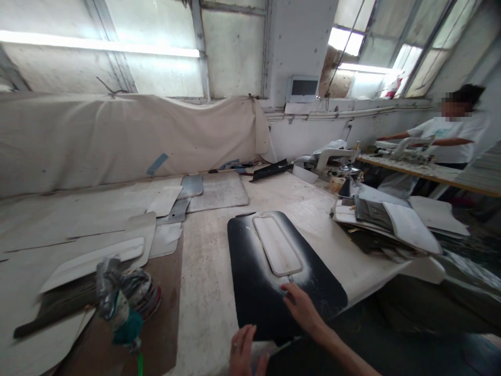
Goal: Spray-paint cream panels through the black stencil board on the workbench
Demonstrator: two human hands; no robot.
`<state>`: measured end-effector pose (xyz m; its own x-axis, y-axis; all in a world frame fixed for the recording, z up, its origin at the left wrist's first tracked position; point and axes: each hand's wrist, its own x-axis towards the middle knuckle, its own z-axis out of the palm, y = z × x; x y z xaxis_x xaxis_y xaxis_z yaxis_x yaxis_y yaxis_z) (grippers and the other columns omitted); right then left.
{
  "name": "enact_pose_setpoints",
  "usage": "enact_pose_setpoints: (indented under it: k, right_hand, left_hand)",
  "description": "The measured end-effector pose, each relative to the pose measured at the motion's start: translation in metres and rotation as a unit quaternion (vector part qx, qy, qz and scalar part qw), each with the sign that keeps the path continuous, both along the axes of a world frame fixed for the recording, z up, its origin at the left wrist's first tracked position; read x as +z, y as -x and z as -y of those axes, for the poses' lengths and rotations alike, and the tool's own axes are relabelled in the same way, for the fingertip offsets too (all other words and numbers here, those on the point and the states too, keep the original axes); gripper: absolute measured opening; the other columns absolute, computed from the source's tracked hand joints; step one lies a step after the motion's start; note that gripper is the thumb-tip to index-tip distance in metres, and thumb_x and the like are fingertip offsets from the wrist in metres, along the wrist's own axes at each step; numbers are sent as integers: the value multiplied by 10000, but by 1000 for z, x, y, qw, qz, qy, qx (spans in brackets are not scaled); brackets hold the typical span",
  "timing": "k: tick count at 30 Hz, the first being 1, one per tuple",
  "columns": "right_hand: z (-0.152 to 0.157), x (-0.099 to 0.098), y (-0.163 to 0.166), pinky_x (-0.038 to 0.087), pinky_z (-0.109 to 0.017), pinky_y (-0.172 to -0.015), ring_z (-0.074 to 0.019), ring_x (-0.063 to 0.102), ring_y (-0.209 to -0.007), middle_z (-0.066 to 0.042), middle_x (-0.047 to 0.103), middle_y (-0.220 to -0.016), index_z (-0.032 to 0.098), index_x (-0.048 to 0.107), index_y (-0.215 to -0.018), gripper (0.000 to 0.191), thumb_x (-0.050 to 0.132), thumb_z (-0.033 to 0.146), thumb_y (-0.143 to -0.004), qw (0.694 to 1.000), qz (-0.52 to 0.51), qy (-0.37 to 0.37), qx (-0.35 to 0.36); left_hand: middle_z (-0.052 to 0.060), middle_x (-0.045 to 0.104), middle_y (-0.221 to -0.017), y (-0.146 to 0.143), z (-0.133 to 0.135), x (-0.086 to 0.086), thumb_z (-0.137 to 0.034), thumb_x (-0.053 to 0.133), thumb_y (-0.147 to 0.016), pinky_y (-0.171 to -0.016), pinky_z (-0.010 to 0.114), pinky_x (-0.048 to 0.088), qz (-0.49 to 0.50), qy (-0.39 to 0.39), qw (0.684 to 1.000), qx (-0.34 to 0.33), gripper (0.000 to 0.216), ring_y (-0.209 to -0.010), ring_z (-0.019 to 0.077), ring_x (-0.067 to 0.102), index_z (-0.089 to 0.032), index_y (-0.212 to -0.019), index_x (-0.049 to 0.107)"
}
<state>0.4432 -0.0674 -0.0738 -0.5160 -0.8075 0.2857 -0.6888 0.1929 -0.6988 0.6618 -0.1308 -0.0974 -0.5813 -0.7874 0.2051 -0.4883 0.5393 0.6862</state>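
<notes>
A black panel (254, 292) lies flat on the worktop (207, 261), a pale elongated piece (278, 245) resting on it amid a whitish haze. The right hand (299, 303) has its bent fingers just beside that piece's near end; whether they pinch anything, I cannot tell. The left hand (243, 351) (partly cut off by the lower edge) is free, fingers extended and thumb apart, at the panel's near left corner. A teal-bodied spray gun (129, 324) sits leftward, and stacked panels (410, 224) lie rightward.
</notes>
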Motion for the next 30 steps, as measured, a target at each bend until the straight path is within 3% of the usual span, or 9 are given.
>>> enact_pose_setpoints:
  k: [2,5,8,15,19,22,26,30]
  right_hand:
    - [-35,-21,50,458,-414,-833,-249,581,-902,-130,618,-953,143,608,-924,289,419,121,-707,998,-40,-25,-39]
    - [-72,-46,100,416,-506,-876,-333,518,-1030,-212,570,-1092,85,613,-990,354,444,149,-685,992,-98,-54,-61]
    - [-90,-63,125,428,-504,-872,-348,509,-1044,-214,557,-1139,71,602,-1054,411,482,165,-671,987,-140,-70,-37]
    - [-99,-76,153,405,-453,-943,-290,550,-1031,-177,602,-1108,71,494,-1197,483,472,200,-732,982,-179,-53,12]
    - [-103,-79,163,431,-425,-927,-259,563,-1027,-156,592,-1140,91,409,-1266,520,409,148,-749,983,-181,-43,4]
    - [-102,-82,166,417,-432,-953,-259,547,-1062,-141,586,-1163,102,435,-1256,516,391,121,-742,985,-166,-51,-8]
    - [-94,-84,170,456,-385,-916,-231,577,-1014,-114,638,-1073,129,508,-1221,517,315,55,-746,987,-128,-94,-38]
    - [-86,-83,170,482,-361,-875,-225,599,-968,-123,663,-1016,99,542,-1201,607,244,-23,-686,982,-126,-129,-49]
  left_hand:
    - [75,453,-1346,49,-8,-8,-470,609,-660,-1042,395,341,77,-7,991,-108,687,-1252,282,374,-210,-1275,448]
    - [80,275,-1453,96,-13,-16,-533,623,-613,-1087,473,208,166,-11,975,-147,910,-1325,325,215,-184,-1371,258]
    - [87,353,-1410,110,-13,-11,-493,610,-638,-1064,507,199,207,6,966,-158,814,-1301,336,239,-204,-1344,325]
    - [45,502,-1230,112,-9,34,-362,464,-778,-965,380,347,202,29,955,-214,411,-1145,227,379,-269,-1176,515]
    - [50,520,-1209,124,-12,33,-228,507,-710,-918,394,382,206,49,962,-174,444,-1107,234,424,-273,-1152,533]
    - [49,623,-1032,131,-2,21,-258,425,-785,-882,397,419,113,16,988,-107,281,-990,215,526,-253,-974,632]
    - [73,671,-869,137,31,14,-385,402,-810,-820,399,474,-11,-36,999,6,310,-834,217,608,-215,-881,651]
    - [55,679,-803,151,66,24,-409,405,-814,-762,338,496,-51,-52,997,36,311,-758,187,623,-215,-858,644]
